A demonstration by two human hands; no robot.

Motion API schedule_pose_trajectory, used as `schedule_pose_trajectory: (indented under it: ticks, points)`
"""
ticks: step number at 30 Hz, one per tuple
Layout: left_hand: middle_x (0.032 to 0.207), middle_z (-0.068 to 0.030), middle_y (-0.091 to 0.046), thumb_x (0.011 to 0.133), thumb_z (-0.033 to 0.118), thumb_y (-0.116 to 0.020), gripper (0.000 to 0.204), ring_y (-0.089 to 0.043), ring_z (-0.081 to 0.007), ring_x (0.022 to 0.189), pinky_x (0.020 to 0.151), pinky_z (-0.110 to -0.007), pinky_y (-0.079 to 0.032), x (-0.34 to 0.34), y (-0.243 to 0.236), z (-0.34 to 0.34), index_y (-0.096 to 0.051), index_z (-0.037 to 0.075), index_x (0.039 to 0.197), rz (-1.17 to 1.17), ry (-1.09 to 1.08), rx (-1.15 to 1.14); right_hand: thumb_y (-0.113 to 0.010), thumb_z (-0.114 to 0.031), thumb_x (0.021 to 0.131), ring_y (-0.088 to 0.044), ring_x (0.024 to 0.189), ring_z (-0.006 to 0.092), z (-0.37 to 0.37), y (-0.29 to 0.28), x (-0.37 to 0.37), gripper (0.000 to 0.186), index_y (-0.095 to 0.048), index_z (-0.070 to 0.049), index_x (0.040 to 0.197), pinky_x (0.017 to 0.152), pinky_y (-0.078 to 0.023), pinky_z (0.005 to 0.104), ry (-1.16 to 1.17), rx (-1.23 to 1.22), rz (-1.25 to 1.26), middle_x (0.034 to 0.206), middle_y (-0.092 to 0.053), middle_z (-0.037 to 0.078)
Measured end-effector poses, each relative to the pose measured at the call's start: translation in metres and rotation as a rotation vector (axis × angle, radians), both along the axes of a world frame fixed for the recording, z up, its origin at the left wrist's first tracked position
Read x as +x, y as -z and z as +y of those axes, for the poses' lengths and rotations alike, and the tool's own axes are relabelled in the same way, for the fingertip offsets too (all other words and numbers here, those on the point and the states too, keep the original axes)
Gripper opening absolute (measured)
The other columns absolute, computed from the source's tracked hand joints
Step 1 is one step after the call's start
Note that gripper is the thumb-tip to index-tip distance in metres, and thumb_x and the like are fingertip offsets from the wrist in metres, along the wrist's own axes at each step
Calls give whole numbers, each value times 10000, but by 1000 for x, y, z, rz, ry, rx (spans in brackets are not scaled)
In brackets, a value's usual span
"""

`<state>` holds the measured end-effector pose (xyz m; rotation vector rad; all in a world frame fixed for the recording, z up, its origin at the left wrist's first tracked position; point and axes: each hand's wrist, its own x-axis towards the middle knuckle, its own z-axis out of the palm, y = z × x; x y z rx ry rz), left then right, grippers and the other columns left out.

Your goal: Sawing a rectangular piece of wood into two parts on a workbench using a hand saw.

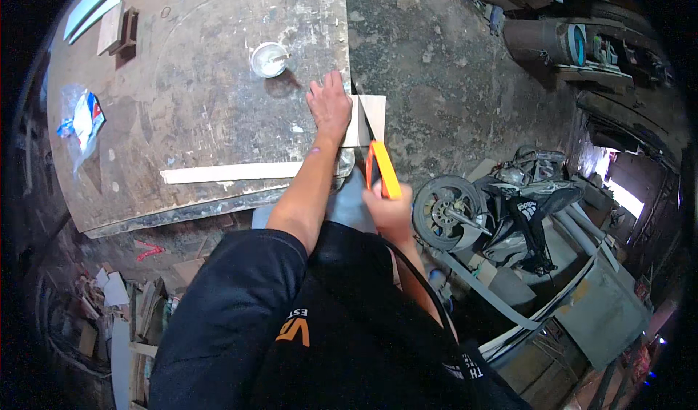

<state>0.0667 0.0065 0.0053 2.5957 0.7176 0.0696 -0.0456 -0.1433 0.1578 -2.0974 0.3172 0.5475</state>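
Right hand (389, 210) grips saw (387, 170); left hand (332, 109) at board (376, 112), grip unclear. Board overhangs desk's (218, 104) right edge: loose hold might let it tip.

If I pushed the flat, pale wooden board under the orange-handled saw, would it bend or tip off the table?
The flat, pale wooden board would probably feel stiff, since its edges look straight. It might tip off the scuffed brown table if nobody steadied it, because much of it pokes past the edge. Being flat-faced, it likely wouldn't roll.
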Motion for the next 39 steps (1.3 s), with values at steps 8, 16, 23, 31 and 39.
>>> schedule_pose_trajectory:
  ticks: [8, 16, 23, 31, 39]
  points:
    - [1034, -73, -607, 784, 144, -614, 274, -563, -344, 971, 781, -496, -475, 0, -8, -15, -562, 111, 1052, -28, 36, -19, -692, -84, 734, -546, 522, 123, 30, 30, 53, 193, -571, 17, 624, 491, -423, 354, 167, -130, 72, 532, -563, 62]
    - [1056, -56, -617, 790, 143, -614, 291, -572, -329, 982, 785, -480, -491, 3, -6, -28, -571, 116, 1076, 4, 46, 0, -681, -23, 733, -477, 501, 84, 19, 46, 56, 166, -562, -62, 624, 471, -383, 294, 114, -79, -2, 570, -542, -28]
    - [1059, -73, -615, 791, 159, -628, 290, -569, -329, 995, 802, -486, -482, -7, -2, -3, -559, 114, 1069, 46, 10, -11, -695, -36, 706, -474, 517, 74, 1, -25, -16, 237, -497, -53, 576, 493, -390, 283, 45, 118, -8, 545, -512, -24]
    - [1071, -79, -609, 800, 157, -622, 272, -573, -347, 993, 802, -503, -475, -7, -2, -9, -559, 112, 1060, 38, 4, -22, -695, -4, 704, -477, 539, 81, 20, 15, 26, 219, -506, -61, 610, 506, -397, 291, 189, 92, 178, 577, -526, -19]
    - [1009, -57, -609, 801, 155, -625, 274, -586, -314, 965, 759, -477, -481, -11, 4, -19, -570, 128, 1068, 8, 23, -22, -727, -32, 748, -482, 551, 73, 15, -7, 22, 255, -504, -40, 624, 530, -417, 287, 79, -49, 72, 585, -540, -2]
